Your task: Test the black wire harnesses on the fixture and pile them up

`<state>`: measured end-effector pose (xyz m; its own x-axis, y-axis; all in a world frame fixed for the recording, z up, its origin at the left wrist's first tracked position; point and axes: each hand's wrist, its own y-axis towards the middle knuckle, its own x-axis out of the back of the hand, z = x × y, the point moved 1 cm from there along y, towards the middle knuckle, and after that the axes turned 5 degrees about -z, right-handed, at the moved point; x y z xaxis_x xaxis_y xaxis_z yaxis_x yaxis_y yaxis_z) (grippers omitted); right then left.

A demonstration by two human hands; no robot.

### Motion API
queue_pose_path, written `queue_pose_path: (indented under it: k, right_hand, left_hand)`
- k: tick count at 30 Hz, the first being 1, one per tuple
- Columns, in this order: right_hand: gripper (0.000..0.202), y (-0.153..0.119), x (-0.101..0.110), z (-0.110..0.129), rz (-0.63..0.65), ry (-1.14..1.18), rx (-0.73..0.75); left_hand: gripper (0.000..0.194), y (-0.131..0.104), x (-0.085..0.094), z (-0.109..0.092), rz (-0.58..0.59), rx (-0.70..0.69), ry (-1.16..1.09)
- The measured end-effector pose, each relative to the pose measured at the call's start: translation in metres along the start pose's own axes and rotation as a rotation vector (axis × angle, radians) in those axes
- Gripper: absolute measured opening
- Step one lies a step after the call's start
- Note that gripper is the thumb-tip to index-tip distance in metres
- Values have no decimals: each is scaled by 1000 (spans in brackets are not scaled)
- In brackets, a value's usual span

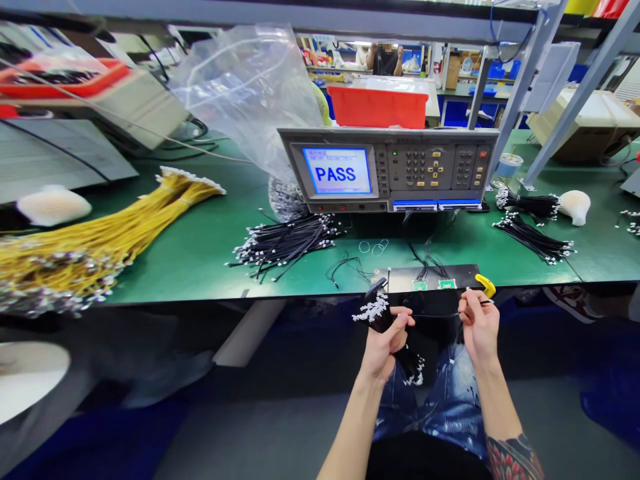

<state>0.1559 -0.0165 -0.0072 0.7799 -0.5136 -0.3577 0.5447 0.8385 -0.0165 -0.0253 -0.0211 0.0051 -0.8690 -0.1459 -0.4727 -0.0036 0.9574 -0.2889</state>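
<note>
My left hand is closed around a bundle of black cables whose white connectors fan out above and below the fist. In front of the bench edge, my right hand pinches a thin black cable, which stretches across toward the left fingertips. Just beyond the hands lies a black test plate with two small green boards wired to the tester. A yellow handle sits at the plate's right end, close behind my right fingers.
The tester shows "PASS" on its screen. A pile of black cables lies left of it, and another bundle lies right. Yellow cables cover the bench's left end. A red bin stands behind; a person is in the background.
</note>
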Motion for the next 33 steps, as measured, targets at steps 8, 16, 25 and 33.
queue_pose_path:
  k: [8, 16, 25, 33]
  right_hand:
    - [35, 4, -8, -14, 17, -254, 96]
    - [33, 6, -9, -7, 38, -311, 139]
    - [29, 5, -10, -11, -10, -274, 95]
    - [28, 3, -15, -13, -38, -247, 95]
  left_hand:
    - [48, 8, -15, 6, 148, 40, -12]
    - [54, 13, -28, 13, 40, -21, 171]
    - [34, 23, -23, 21, -144, -220, 296]
    - [31, 29, -25, 25, -188, -255, 293]
